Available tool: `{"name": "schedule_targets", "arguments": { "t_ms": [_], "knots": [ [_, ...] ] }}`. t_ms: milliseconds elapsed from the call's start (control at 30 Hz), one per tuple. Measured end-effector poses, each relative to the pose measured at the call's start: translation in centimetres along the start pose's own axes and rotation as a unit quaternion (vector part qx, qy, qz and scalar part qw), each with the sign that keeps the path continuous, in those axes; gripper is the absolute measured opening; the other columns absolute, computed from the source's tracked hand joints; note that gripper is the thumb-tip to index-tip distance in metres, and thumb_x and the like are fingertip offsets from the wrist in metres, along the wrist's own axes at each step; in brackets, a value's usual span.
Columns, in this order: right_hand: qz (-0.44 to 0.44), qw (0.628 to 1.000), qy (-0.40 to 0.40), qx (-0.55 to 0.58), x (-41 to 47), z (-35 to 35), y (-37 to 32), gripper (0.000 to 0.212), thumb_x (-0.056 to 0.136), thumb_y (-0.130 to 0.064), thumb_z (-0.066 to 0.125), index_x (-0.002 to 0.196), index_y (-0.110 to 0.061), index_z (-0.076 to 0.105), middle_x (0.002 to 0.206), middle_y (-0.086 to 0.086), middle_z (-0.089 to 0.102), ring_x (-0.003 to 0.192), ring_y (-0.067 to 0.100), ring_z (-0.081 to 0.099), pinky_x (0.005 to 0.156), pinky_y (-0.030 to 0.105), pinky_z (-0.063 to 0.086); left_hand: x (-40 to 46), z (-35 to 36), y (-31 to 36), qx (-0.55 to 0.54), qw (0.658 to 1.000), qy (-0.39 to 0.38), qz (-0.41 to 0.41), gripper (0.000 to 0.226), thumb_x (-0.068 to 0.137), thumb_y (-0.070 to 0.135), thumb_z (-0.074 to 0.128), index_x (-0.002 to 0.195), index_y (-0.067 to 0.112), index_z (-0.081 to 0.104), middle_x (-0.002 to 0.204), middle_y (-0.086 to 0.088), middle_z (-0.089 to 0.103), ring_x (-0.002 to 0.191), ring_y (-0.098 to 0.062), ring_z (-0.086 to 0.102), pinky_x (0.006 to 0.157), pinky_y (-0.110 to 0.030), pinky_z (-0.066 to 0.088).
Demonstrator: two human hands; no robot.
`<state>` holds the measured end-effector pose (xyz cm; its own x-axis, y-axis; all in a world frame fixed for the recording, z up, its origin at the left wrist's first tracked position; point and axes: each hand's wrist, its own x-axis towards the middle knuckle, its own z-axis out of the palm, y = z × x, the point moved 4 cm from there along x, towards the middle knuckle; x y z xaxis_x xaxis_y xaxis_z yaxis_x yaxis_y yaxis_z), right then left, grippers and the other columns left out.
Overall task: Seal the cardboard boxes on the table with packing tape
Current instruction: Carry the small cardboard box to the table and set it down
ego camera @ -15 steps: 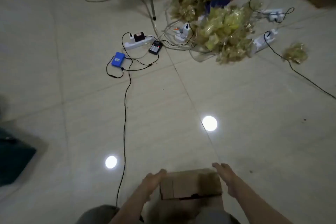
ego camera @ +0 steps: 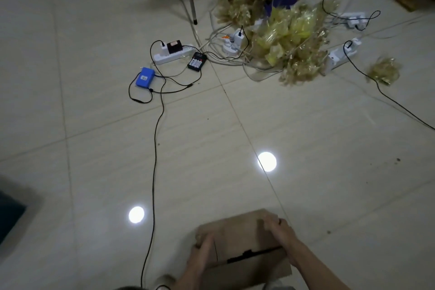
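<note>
We hold a plain brown cardboard box (ego camera: pixel 242 238) low at the bottom of view, above the pale tiled floor (ego camera: pixel 329 172). Our left hand (ego camera: pixel 203 251) grips its left edge with curled fingers; our right hand (ego camera: pixel 280 231) curls over its far right corner. A dark gap shows between the box flaps. Beyond lie a blue rectangular battery pack (ego camera: pixel 144 77) and a white power strip (ego camera: pixel 174 54).
</note>
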<state>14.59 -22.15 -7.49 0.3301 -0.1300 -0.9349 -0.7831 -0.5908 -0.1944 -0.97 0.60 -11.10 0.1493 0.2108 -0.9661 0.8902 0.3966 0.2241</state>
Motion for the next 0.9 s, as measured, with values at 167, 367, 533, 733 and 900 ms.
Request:
{"name": "schedule_targets", "arguments": {
  "t_ms": [167,367,533,733,900],
  "knots": [
    [-0.076,0.996,0.049,0.026,-6.8,-1.2,-6.9,0.083,0.095,-0.053,0.063,0.157,-0.009,0.029,0.157,0.016,0.031,0.139,0.038,0.041,0.111,0.05,0.042,-8.4,-2.4,10.0,0.015,0.997,0.009,0.068,0.097,0.077,0.076,0.063,0.15,0.017,0.041,0.15,-0.011,0.048,0.135,-0.033,0.047,0.112,-0.046,0.041],
    [-0.122,0.99,0.054,0.049,-16.6,-3.2,-14.0,0.085,0.09,-0.06,0.063,0.156,-0.018,0.03,0.152,0.008,0.034,0.134,0.034,0.045,0.11,0.054,0.044,-16.0,-6.7,17.9,0.047,0.993,0.007,0.104,0.13,0.039,0.103,0.059,0.147,0.032,0.043,0.138,-0.005,0.058,0.119,-0.032,0.059,0.101,-0.05,0.051],
    [-0.174,0.982,0.061,0.035,-27.8,-4.5,-20.8,0.079,0.086,-0.061,0.062,0.15,-0.022,0.036,0.142,0.004,0.038,0.126,0.032,0.049,0.107,0.053,0.047,-29.1,-11.3,24.5,0.054,0.987,0.028,0.148,0.105,0.064,0.087,0.058,0.148,0.026,0.039,0.14,-0.006,0.052,0.122,-0.031,0.055,0.103,-0.043,0.048],
    [-0.229,0.97,0.08,0.035,-43.5,-6.7,-29.9,0.104,0.057,-0.073,0.059,0.147,-0.023,0.041,0.135,0.002,0.044,0.124,0.033,0.05,0.105,0.054,0.048,-43.7,-18.2,32.7,0.052,0.973,0.039,0.221,0.107,0.055,0.091,0.057,0.143,0.033,0.047,0.138,-0.001,0.056,0.123,-0.028,0.055,0.106,-0.049,0.045],
    [-0.281,0.954,0.081,0.07,-55.9,-8.5,-36.2,0.096,0.053,-0.07,0.062,0.138,-0.027,0.05,0.136,0.001,0.053,0.12,0.031,0.054,0.102,0.052,0.051,-57.8,-23.2,38.8,0.03,0.955,0.055,0.289,0.093,0.06,0.085,0.062,0.136,0.032,0.053,0.135,0.002,0.058,0.121,-0.026,0.056,0.103,-0.045,0.048]
  ]
}}
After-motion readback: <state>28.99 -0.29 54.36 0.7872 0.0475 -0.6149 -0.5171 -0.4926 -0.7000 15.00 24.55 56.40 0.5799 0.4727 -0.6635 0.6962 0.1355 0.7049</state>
